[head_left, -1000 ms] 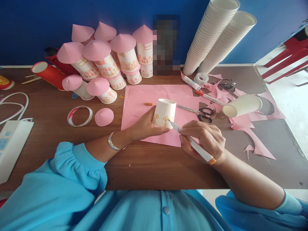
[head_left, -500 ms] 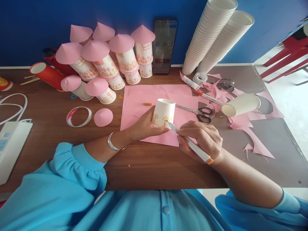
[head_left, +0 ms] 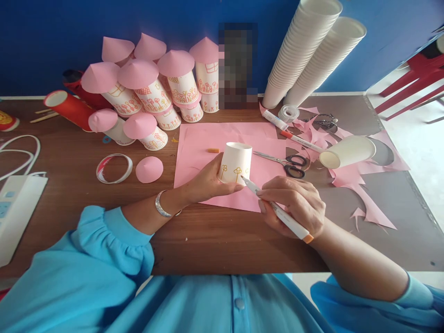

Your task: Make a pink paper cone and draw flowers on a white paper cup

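Observation:
My left hand (head_left: 211, 180) holds a white paper cup (head_left: 237, 159) upside down or upright, I cannot tell which, over the pink paper (head_left: 194, 138). Yellow flowers with stems are drawn low on the cup's side. In my right hand (head_left: 294, 203) is a white marker (head_left: 289, 222) with an orange end, its tip at the cup near the middle flower. An orange-brown marker cap (head_left: 213, 150) lies on the paper behind my left hand. Black-handled scissors (head_left: 289, 163) rest just right of the cup.
Decorated cups with pink cone tops (head_left: 138, 74) stand at the back left. Tall cup stacks (head_left: 301, 46) lean at the back right. Pink scraps (head_left: 374, 203), a lying cup (head_left: 350, 151), a tape roll (head_left: 114, 168) and a power strip (head_left: 21, 208) surround the work.
My right hand and the marker have shifted slightly right and down. A stem line now shows under the middle flower more plainly. The phone at the back is now pixelated.

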Action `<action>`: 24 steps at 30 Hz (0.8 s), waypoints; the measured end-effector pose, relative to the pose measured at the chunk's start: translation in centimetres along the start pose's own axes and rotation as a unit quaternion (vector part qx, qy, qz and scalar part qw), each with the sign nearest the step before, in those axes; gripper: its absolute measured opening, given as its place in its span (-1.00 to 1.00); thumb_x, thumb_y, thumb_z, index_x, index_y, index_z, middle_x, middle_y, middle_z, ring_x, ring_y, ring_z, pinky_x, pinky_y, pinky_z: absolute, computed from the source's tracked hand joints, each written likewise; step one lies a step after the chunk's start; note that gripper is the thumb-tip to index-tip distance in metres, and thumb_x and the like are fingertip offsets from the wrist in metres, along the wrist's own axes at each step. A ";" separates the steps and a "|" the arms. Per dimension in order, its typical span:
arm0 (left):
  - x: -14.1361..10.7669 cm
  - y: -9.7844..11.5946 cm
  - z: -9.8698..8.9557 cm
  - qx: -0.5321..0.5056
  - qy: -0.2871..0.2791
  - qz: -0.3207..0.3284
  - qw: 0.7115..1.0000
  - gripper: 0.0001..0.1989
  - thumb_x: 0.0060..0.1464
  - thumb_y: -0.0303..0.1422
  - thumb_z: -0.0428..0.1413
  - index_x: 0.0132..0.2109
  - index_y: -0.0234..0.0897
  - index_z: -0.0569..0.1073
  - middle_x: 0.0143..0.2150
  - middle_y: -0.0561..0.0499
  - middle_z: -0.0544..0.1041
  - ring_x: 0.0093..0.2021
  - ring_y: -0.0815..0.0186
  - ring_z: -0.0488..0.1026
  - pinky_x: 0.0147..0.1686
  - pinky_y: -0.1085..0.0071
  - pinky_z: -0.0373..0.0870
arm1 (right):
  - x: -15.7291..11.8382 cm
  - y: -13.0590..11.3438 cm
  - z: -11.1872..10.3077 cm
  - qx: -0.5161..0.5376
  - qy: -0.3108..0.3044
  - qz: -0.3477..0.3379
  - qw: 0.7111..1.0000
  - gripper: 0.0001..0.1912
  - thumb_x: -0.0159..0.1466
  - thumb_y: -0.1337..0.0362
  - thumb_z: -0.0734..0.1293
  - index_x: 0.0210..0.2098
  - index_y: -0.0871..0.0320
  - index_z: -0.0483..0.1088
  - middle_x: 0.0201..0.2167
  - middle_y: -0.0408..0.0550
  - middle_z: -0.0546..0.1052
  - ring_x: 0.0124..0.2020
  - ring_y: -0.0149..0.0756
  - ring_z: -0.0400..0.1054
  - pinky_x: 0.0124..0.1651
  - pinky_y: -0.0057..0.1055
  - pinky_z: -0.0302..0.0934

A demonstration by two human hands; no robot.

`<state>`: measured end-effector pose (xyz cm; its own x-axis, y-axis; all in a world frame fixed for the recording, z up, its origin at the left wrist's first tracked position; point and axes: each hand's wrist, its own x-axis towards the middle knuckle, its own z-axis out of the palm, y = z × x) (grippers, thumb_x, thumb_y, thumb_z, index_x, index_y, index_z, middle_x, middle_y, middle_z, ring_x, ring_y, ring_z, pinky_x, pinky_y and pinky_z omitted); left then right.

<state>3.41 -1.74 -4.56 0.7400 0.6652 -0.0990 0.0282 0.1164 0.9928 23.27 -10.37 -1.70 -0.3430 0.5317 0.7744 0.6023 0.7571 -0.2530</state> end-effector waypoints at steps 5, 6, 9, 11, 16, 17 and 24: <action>-0.1 -0.4 -0.4 -0.014 0.003 -0.008 1.000 -0.35 -0.05 -0.17 0.41 0.10 -0.24 0.32 -0.05 -0.11 0.50 -0.03 0.14 0.47 -0.06 0.22 0.45 | -0.3 0.3 -0.3 -0.001 0.008 -0.002 1.000 -0.77 0.32 0.41 0.34 -0.03 0.16 0.41 -0.43 -0.09 0.55 -0.47 -0.29 0.48 -0.46 -0.40 0.40; -0.1 -0.5 -0.6 -0.017 0.004 -0.011 1.000 -0.34 -0.06 -0.17 0.42 0.11 -0.23 0.33 -0.02 -0.11 0.50 -0.01 0.13 0.47 -0.04 0.20 0.45 | -0.4 0.4 -0.4 -0.005 0.011 0.000 1.000 -0.76 0.36 0.36 0.33 0.02 0.16 0.40 -0.39 -0.05 0.56 -0.44 -0.27 0.50 -0.45 -0.38 0.42; -0.2 -1.1 -0.9 -0.033 0.011 -0.009 0.999 -0.29 -0.09 -0.18 0.43 0.17 -0.19 0.34 0.04 -0.12 0.51 0.06 0.10 0.46 0.01 0.18 0.46 | -0.7 0.5 -0.6 -0.013 0.024 0.024 0.999 -0.68 0.42 0.27 0.29 0.15 0.16 0.36 -0.31 0.01 0.56 -0.34 -0.21 0.52 -0.38 -0.32 0.46; -0.2 -1.5 -1.1 -0.055 0.019 0.006 0.998 -0.28 -0.10 -0.18 0.44 0.18 -0.17 0.36 0.07 -0.12 0.51 0.09 0.09 0.46 0.04 0.17 0.46 | -0.9 0.6 -0.5 -0.007 0.033 0.039 0.999 -0.67 0.44 0.28 0.27 0.17 0.14 0.36 -0.27 0.02 0.55 -0.29 -0.20 0.52 -0.33 -0.28 0.48; -0.3 -1.4 -1.2 -0.120 0.021 0.009 0.993 -0.33 -0.06 -0.18 0.42 0.18 -0.15 0.40 0.14 -0.14 0.52 0.16 0.06 0.47 0.15 0.09 0.42 | -1.2 0.9 0.2 0.026 0.047 0.061 0.997 -0.64 0.44 0.37 0.23 0.20 0.04 0.33 -0.09 0.06 0.57 -0.11 -0.16 0.58 -0.17 -0.17 0.55; -0.3 -1.3 -1.2 -0.133 0.016 0.007 0.991 -0.34 -0.06 -0.18 0.42 0.17 -0.16 0.40 0.13 -0.15 0.53 0.15 0.06 0.49 0.16 0.07 0.42 | -1.2 1.0 0.3 0.022 0.039 0.062 0.997 -0.62 0.43 0.35 0.27 0.22 0.04 0.30 -0.02 0.09 0.58 -0.04 -0.12 0.58 -0.11 -0.13 0.55; -0.5 -1.0 -1.3 -0.162 -0.051 0.005 0.985 -0.42 0.01 -0.19 0.38 0.16 -0.21 0.47 0.07 -0.23 0.62 0.18 -0.06 0.53 0.16 0.00 0.44 | -1.0 2.0 1.4 -0.008 0.004 0.062 0.998 -0.26 0.24 0.26 0.53 0.29 0.19 0.17 0.28 0.42 0.41 0.32 0.14 0.34 0.20 0.10 0.39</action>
<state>2.16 -1.26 -5.62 0.8034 0.5918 -0.0656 -0.1836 0.3511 0.9182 23.86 -8.86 -3.79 -0.2583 0.6178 0.7427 0.6519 0.6788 -0.3379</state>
